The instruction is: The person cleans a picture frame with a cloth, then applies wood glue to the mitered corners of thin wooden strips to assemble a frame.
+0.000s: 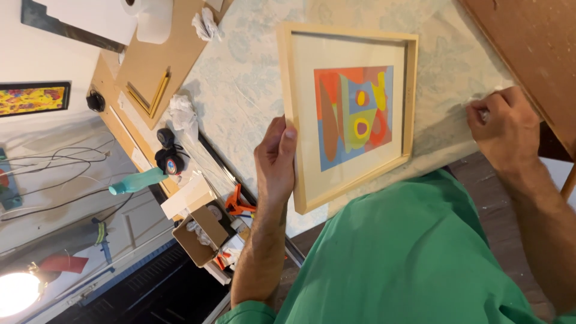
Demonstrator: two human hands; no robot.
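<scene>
A light wooden picture frame [290,90] holds a colourful abstract print of orange, blue, yellow and green shapes on a cream mat. My left hand [276,161] grips the frame's left rail near its lower corner, lifting it slightly tilted over the pale patterned table covering [252,66]. My right hand [503,127] rests on the covering to the right of the frame with fingers curled shut, pinching something small and white that I cannot identify.
A brown wooden board [528,42] lies at the top right. Crumpled white paper [183,114], a paper roll [150,18], gold frame mouldings [150,96], a teal bottle [135,183], an orange clamp [239,204] and a cardboard box [201,234] sit at the left.
</scene>
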